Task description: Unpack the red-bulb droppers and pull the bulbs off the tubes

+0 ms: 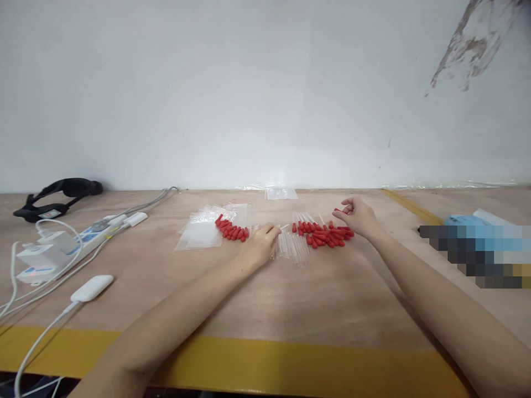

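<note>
My left hand reaches into the middle of the table, fingers pinched on a thin clear dropper tube whose end pokes out past the fingertips. Under and beside it lies a pile of clear tubes. My right hand is raised just above the right end of a heap of red rubber bulbs, with one red rubber bulb between thumb and fingers. Behind the heap, more clear tubes lie side by side. Left of my left hand, a row of red bulbs rests partly over clear plastic bags.
A power strip with white chargers and cables lies at the left, near a black headband-like device and a white oval case. A small clear bag lies by the wall. Blue packaging is at the right, beside a pixelated patch.
</note>
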A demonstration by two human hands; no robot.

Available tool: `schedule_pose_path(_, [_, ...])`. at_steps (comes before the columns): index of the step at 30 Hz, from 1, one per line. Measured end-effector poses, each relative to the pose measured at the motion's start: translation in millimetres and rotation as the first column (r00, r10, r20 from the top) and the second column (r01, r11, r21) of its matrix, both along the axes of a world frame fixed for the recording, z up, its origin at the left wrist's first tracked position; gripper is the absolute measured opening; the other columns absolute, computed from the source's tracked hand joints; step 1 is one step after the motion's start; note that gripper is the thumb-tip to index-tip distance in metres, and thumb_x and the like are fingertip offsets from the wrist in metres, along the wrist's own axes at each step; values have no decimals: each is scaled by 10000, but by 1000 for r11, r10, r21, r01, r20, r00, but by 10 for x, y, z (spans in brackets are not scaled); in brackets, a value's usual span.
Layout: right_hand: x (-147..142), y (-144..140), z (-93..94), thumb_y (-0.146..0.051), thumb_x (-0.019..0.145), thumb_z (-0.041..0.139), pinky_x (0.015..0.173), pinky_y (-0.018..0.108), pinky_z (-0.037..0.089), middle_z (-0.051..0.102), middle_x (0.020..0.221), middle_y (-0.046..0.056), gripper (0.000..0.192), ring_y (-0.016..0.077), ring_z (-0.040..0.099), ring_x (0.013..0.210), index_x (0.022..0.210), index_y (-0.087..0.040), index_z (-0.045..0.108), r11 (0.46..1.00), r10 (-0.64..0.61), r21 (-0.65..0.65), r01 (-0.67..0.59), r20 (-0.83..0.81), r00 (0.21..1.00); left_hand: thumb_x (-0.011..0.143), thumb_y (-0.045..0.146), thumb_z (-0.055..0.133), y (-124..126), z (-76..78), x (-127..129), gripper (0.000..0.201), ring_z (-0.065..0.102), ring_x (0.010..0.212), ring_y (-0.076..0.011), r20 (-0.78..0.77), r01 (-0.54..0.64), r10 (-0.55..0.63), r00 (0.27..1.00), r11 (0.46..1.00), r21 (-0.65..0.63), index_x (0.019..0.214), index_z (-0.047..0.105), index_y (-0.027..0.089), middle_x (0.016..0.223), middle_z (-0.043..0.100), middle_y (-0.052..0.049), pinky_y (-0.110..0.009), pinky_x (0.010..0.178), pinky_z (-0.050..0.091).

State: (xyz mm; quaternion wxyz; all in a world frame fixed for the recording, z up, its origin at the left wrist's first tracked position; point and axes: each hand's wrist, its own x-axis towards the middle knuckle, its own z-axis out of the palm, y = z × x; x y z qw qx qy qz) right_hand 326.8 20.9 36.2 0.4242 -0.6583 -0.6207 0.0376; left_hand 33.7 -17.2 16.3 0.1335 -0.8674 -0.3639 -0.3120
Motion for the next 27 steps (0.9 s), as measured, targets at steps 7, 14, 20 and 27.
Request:
schedule_pose_path(7, [101,36,93,-234,640,598,531,233,426,641,687,31,136,132,565,597,755,-173,635,968,2,-247,-31,-118,993,761,82,446,-71,-32,265,160,555,692,-147,-107,-55,42,993,991,-119,726,588,147,811,555,-53,-255,639,465])
schedule_pose_path(14, [58,16,27,-235,618,628,485,199,405,650,737,44,174,117,565,597,771,-154,615,940,35,-340,-40,-21,999,812,232,469,-126,-81,369,189,565,773,-181,42,71,-64,997,980,-184,772,624,132,804,580,-81,-302,736,468])
schedule_pose_path(20, [73,-11,25,-285,594,635,458,214,369,603,528,15,126,122,536,500,597,-165,597,896,60,-442,-27,60,996,828,288,486,-200,-84,49,190,527,826,-177,176,142,-132,976,989,-49,877,619,163,847,580,-69,-317,762,445])
schedule_pose_path(27, [-73,65,58,-358,683,556,525,217,379,654,679,25,191,137,574,624,680,-186,638,930,11,-357,84,257,966,805,267,521,-333,-111,-325,154,508,822,-169,159,121,-117,980,993,-14,867,635,184,876,581,-57,-341,788,403])
